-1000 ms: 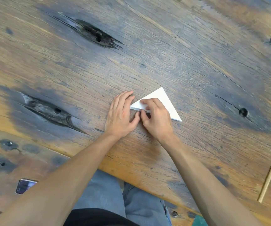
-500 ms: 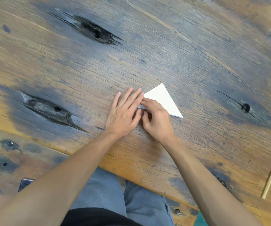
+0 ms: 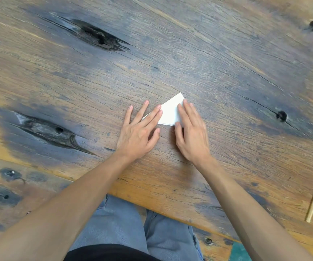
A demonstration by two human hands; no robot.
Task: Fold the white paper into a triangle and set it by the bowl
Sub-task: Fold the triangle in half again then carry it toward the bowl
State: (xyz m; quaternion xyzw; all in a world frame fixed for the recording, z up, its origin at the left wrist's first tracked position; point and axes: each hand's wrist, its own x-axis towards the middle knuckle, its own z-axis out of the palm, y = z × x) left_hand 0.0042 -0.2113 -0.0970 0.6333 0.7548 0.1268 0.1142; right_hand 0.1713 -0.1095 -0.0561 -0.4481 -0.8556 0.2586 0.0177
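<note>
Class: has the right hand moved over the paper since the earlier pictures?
Yes. The right hand slid right along the paper, toward the dark knot, and now lies flat.

No text, label, brand, number or sign can be read anywhere in this view.
</note>
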